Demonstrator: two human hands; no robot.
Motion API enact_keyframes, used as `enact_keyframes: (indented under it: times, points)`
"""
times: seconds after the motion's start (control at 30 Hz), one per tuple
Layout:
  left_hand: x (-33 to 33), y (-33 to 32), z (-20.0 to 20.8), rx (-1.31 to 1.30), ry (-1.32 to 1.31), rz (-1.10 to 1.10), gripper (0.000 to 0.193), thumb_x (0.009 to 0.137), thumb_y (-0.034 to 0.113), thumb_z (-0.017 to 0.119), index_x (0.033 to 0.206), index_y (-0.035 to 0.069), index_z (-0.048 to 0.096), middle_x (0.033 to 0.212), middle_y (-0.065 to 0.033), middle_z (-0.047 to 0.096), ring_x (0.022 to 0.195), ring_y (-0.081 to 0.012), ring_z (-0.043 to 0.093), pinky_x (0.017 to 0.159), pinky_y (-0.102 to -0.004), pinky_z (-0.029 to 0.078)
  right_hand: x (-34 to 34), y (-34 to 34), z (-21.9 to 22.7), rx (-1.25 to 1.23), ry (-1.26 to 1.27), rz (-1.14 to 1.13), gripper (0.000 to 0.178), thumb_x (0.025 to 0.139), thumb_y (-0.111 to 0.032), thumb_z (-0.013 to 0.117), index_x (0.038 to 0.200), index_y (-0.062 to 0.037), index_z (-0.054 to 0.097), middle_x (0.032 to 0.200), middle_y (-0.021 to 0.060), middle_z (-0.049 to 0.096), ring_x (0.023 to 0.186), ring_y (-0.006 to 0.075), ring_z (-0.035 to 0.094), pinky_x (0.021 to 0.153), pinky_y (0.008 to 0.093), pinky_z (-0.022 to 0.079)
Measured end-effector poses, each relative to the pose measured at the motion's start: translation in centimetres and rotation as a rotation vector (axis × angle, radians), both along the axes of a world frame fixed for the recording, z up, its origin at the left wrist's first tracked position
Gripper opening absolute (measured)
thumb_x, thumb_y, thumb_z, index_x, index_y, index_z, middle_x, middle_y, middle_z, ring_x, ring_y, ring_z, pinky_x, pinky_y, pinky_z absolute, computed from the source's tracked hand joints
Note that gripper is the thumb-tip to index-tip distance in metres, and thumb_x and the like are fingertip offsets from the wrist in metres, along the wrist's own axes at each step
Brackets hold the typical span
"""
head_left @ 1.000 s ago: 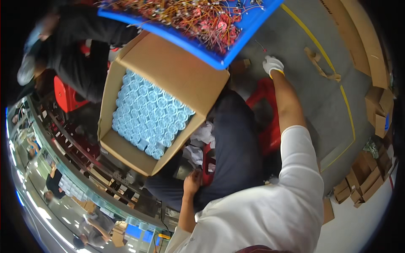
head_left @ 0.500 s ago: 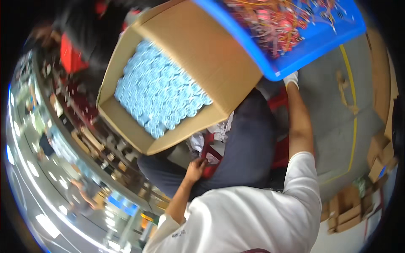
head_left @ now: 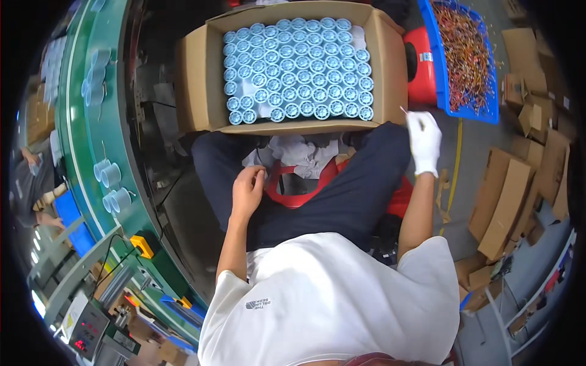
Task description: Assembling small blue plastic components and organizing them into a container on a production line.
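My right hand (head_left: 423, 139), in a white glove, is raised between my knee and the blue tray (head_left: 452, 113). Its fingers are closed, and a short thin wire (head_left: 403, 110) sticks out from them. The tray is heaped with yellow, red and dark wires (head_left: 462, 58). My bare left hand (head_left: 248, 188) hovers over my left thigh, fingers curled together; whatever may be inside is hidden. In front of my knees stands an open cardboard box (head_left: 391, 73). Rows of pale blue round cups (head_left: 303, 63) fill most of it, with a few gaps on the left and at the top right.
Along the left runs a green conveyor (head_left: 125, 146) carrying several clear blue cups (head_left: 111, 175). Beneath the tray is a red stool (head_left: 421, 82). Crumpled white paper (head_left: 305, 155) lies between my legs by a red frame (head_left: 293, 199). Flattened cartons (head_left: 502, 201) lean at the right.
My view has swung round, so the box now appears level and the conveyor shows at left. My gloved hand has come out from under the tray's edge to beside the box, holding the wire.
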State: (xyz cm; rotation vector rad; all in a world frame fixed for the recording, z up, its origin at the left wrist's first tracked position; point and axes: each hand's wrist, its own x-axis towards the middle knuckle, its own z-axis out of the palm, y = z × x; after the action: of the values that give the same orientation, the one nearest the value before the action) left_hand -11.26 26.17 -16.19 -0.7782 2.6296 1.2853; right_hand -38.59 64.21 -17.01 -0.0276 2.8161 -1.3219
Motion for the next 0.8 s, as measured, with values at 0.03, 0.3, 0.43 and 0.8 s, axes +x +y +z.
enact_keyframes:
  times: [0.03, 0.3, 0.43, 0.8]
  points:
    - [0.8, -1.1, 0.4, -0.142, 0.056, -0.042, 0.015, 0.102, 0.010, 0.064, 0.106, 0.000, 0.074, 0.096, -0.0153, 0.074, 0.086, -0.0287, 0.072, 0.078, -0.0359, 0.055, -0.4, -3.7, 1.9, 0.085, -0.003, 0.132, 0.017, 0.095, -0.019, 0.075, 0.099, -0.0029, 0.078, 0.094, 0.0146, 0.070, 0.084, 0.0278, 0.070, 0.079, 0.0370, 0.055]
    - [3.3, -1.7, 0.6, -0.010, 0.240, 0.045, 0.009, 0.097, 0.008, 0.068, 0.102, 0.001, 0.073, 0.099, -0.0143, 0.074, 0.092, -0.0350, 0.071, 0.082, -0.0418, 0.056, -5.9, -16.1, -19.5, 1.041, -0.335, 0.750, 0.029, 0.087, -0.028, 0.070, 0.105, -0.0077, 0.082, 0.111, 0.0214, 0.077, 0.104, 0.0402, 0.075, 0.091, 0.0521, 0.059]
    - [2.8, -2.7, 0.4, -0.069, 0.260, -0.089, 0.011, 0.098, 0.015, 0.069, 0.100, 0.005, 0.074, 0.098, -0.0096, 0.075, 0.092, -0.0314, 0.071, 0.085, -0.0415, 0.054, -5.0, -16.0, -16.8, 0.928, -0.380, 0.602, 0.035, 0.087, -0.035, 0.069, 0.105, -0.0074, 0.081, 0.110, 0.0221, 0.077, 0.106, 0.0407, 0.074, 0.095, 0.0507, 0.058]
    - [3.8, 2.1, 1.4, 0.584, 0.243, -0.056, 0.019, 0.104, 0.020, 0.067, 0.110, 0.002, 0.069, 0.093, -0.0112, 0.072, 0.085, -0.0227, 0.069, 0.078, -0.0364, 0.054, 18.4, -18.1, 0.7, -1.602, -0.782, 0.111, 0.026, 0.103, -0.019, 0.057, 0.123, -0.0058, 0.065, 0.112, 0.0067, 0.072, 0.094, 0.0224, 0.071, 0.085, 0.0404, 0.059]
